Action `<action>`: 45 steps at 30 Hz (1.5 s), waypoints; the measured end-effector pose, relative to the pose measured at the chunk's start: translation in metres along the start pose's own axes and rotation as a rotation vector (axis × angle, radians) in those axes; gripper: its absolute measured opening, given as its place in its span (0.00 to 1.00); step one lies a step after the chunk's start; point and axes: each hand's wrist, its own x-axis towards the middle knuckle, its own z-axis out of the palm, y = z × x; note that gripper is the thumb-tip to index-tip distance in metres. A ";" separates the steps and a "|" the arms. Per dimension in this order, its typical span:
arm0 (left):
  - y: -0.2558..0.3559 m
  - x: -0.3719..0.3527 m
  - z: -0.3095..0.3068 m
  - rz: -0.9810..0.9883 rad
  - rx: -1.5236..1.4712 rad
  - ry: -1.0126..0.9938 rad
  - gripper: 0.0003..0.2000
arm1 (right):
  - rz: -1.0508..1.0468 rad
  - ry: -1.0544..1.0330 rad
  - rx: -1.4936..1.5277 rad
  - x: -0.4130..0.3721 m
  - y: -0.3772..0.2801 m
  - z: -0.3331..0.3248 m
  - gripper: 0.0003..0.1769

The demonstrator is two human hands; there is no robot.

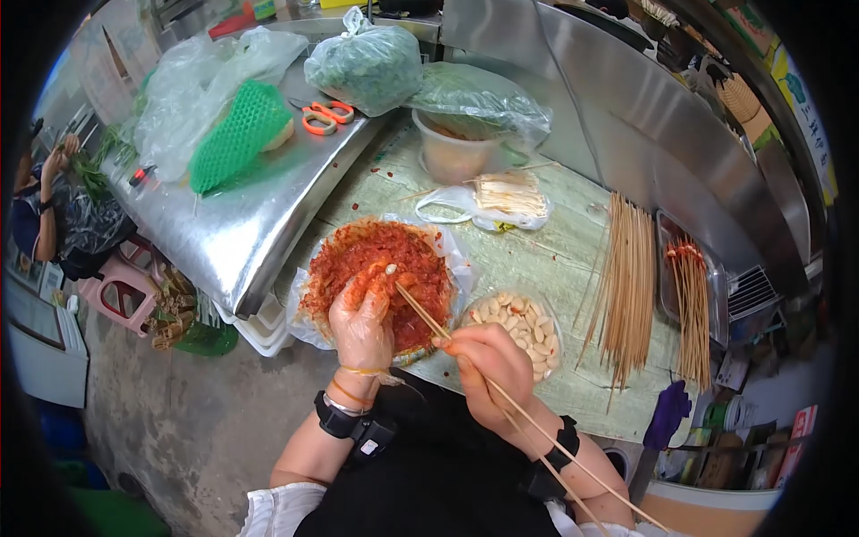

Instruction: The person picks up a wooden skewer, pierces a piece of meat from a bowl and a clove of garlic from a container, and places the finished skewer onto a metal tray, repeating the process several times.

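A pale green tabletop (573, 309) carries a plastic-lined bowl of red mix (456, 268) under the left hand (362, 315) and a round container of whitish pieces (530, 333) just beyond the right hand (490, 371). Past both hands are a bag of pale sticks (510, 199) and a translucent tub (452, 163). Right of the right hand lie wooden skewers (626, 286) and, apparently on it too, a metal tray (663, 255).

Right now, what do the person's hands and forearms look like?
Left hand: clear plastic glove smeared red, yellow band at its cuff; silver bangle, black wrist strap, black box with white mark. Right hand: ungloved, second black strap. White sleeves on both arms.
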 end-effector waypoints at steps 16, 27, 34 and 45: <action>-0.009 0.002 -0.007 0.027 0.107 -0.118 0.26 | 0.731 0.379 0.593 -0.042 0.001 -0.100 0.10; -0.009 0.001 -0.006 0.072 0.257 -0.123 0.25 | 0.527 1.296 0.396 -0.095 0.162 -0.332 0.21; -0.009 0.000 -0.013 0.078 0.323 -0.109 0.24 | 0.732 1.523 0.581 -0.108 0.208 -0.345 0.14; -0.007 -0.003 0.005 0.034 0.267 -0.142 0.22 | 1.111 -0.128 -1.058 -0.075 0.208 -0.258 0.13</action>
